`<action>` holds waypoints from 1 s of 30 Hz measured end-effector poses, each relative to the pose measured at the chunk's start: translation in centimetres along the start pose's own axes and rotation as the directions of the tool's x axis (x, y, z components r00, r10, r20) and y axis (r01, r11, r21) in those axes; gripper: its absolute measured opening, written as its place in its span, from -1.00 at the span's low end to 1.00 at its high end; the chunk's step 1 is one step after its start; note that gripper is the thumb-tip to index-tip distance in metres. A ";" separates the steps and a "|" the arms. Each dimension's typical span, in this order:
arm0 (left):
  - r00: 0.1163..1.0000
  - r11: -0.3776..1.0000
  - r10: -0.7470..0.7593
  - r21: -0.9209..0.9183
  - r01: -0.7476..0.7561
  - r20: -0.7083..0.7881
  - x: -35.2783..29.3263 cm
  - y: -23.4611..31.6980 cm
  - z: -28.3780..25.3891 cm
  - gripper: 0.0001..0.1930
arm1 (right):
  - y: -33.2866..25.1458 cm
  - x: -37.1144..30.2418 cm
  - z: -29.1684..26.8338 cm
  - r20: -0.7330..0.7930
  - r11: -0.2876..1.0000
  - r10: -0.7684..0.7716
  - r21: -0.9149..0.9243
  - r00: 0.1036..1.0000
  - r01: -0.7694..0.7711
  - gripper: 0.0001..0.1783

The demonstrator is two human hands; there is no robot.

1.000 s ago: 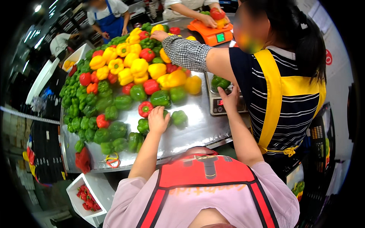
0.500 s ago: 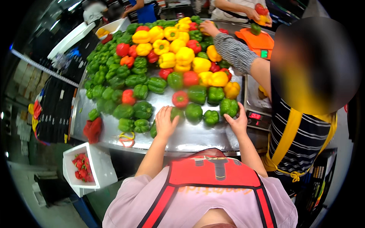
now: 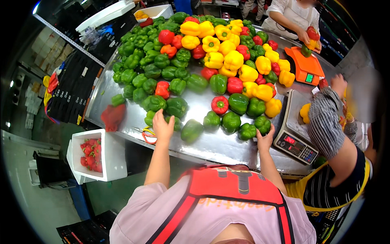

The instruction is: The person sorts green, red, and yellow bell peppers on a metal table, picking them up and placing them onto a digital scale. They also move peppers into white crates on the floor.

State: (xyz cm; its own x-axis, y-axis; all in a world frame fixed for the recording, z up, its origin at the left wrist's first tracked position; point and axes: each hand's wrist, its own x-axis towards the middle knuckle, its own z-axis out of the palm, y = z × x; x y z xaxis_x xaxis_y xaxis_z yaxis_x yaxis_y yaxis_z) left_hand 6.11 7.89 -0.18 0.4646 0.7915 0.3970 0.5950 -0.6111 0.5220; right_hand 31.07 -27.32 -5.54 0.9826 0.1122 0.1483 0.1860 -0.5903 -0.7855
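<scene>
My left hand [image 3: 163, 128] reaches to the near edge of the left-hand peppers, fingers apart, with its fingertips against or just beside a green bell pepper [image 3: 150, 118]. To its right, a blurred green bell pepper [image 3: 192, 130] lies on the metal table [image 3: 195, 150]. My right hand [image 3: 265, 140] has thumb and fingers around the near side of another green bell pepper [image 3: 262, 124], which rests at the right end of a short row. Beside it in that row are more green peppers [image 3: 247, 131], with a red bell pepper [image 3: 219, 105] behind.
Yellow bell peppers [image 3: 233, 60] and others heap behind. Scissors [image 3: 147, 134] and a dark red cloth [image 3: 113, 117] lie left. A grey scale [image 3: 295, 140] and orange scale [image 3: 302, 67] stand right. A co-worker's sleeve [image 3: 325, 122] crosses there. A foam box [image 3: 116, 156] holds red peppers.
The view has turned, shifting the table. My left hand has moved left, away from the row's end pepper. My right hand stays at its green pepper. The co-worker's arm has withdrawn from the heap.
</scene>
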 end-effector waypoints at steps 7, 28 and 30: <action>1.000 0.998 -0.014 0.060 0.015 -0.012 1.7 1.7 1.7 -0.28 | 1.2 -0.9 -1.5 -0.002 0.993 -0.047 0.110 0.999 0.047 -0.18; 0.950 0.952 0.104 -0.305 -0.010 0.294 6.6 4.7 0.0 -0.11 | -0.8 -3.1 -3.5 0.113 0.970 -0.045 0.242 0.993 0.017 -0.34; 0.897 0.957 0.193 -0.276 -0.083 0.398 6.1 6.3 2.4 -0.11 | -0.7 -3.1 -3.4 0.115 0.968 -0.058 0.249 0.992 0.028 -0.35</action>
State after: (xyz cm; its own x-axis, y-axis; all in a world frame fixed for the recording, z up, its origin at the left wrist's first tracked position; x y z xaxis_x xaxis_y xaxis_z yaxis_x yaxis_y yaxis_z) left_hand 14.29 8.86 3.75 0.7922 0.5899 0.1564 0.3500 -0.6491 0.6754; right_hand 27.91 -29.96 -3.38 0.9635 0.2373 0.1239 0.2075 -0.3696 -0.9057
